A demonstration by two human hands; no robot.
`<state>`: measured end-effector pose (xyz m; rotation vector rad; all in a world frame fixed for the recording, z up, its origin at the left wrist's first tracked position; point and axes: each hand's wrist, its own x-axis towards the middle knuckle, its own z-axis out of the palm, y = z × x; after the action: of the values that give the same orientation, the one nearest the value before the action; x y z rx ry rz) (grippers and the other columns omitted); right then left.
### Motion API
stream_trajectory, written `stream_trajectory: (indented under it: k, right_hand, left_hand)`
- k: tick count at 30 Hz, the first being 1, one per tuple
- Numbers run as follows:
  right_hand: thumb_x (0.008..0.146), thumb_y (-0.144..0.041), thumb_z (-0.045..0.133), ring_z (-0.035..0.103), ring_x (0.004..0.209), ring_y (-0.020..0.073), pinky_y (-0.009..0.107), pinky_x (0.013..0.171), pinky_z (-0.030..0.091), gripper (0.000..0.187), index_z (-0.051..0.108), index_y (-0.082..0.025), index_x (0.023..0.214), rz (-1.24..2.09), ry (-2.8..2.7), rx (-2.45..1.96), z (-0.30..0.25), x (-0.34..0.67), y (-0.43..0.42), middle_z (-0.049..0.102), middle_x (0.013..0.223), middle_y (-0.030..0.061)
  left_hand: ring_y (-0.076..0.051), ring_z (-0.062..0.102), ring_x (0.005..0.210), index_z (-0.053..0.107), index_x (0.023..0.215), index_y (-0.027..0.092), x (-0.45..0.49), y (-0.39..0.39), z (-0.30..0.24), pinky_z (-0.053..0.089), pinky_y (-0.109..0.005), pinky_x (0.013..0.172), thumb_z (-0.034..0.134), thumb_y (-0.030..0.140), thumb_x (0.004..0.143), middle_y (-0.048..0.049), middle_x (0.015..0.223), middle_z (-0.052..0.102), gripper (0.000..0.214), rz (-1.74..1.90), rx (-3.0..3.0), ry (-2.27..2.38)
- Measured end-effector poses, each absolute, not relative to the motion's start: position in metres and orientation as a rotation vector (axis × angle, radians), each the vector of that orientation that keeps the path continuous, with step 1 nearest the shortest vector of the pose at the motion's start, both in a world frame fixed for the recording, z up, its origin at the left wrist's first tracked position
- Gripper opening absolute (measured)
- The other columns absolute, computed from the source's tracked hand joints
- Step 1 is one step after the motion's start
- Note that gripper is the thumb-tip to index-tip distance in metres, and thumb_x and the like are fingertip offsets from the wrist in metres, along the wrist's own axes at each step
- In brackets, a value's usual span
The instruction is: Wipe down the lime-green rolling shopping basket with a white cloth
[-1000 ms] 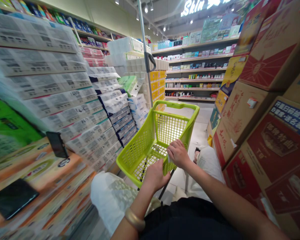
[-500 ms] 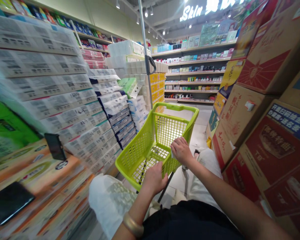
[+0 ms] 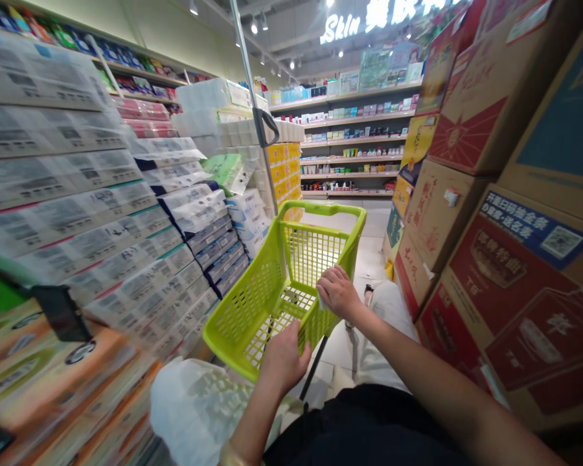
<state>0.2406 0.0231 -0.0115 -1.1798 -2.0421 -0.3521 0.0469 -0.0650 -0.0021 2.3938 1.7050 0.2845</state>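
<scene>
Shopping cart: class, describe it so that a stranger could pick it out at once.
A tiled aisle runs between wrapped packs on the left and cardboard boxes on the right. There, the left hand and right hand rest on the shopping cart. Unlike its closed, stacked neighbours, it is open, lime-green and slotted.

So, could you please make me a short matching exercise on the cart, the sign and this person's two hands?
Things:
1. cart
2. left hand
3. sign
4. right hand

Descriptions:
A. gripping the cart's edge, higher in the picture
B. glowing white, near the top of the picture
C. lime green, with openwork sides
D. gripping the cart's edge, lower in the picture

Right pairs: 1-C, 2-D, 3-B, 4-A
</scene>
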Motion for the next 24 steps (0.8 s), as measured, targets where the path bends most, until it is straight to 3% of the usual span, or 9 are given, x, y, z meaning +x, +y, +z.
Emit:
stream_trajectory:
  k: [10,17,24]
  right_hand:
    - [0.093,-0.031,0.048,0.050,0.097,0.0202,0.041,0.107,0.033,0.019,0.064,-0.023,0.087,-0.281,-2.159,-1.038,-0.021,0.223,0.002,0.060,0.093,0.0048]
    - [0.093,-0.026,0.048,0.048,0.106,0.0215,0.044,0.112,0.028,0.016,0.063,-0.021,0.086,-0.236,-1.943,-1.213,-0.018,0.224,0.015,0.059,0.095,0.0061]
    - [0.092,-0.031,0.049,0.048,0.108,0.0209,0.043,0.112,0.028,0.017,0.063,-0.023,0.092,-0.179,-2.058,-1.031,-0.033,0.199,-0.016,0.059,0.100,0.0051]
  left_hand:
    - [-0.025,0.065,0.103,0.048,0.127,0.015,0.045,-0.065,0.000,0.047,-0.033,0.087,0.047,0.029,0.086,-0.0137,0.111,0.067,0.043,0.244,2.384,1.743]
    - [-0.025,0.065,0.103,0.049,0.126,0.014,0.047,-0.060,-0.001,0.048,-0.034,0.088,0.046,0.028,0.086,-0.0160,0.118,0.065,0.042,0.229,2.401,1.760]
    - [-0.025,0.066,0.099,0.051,0.121,0.018,0.045,-0.061,-0.002,0.048,-0.033,0.084,0.048,0.026,0.084,-0.0121,0.110,0.068,0.038,0.221,2.413,1.750]
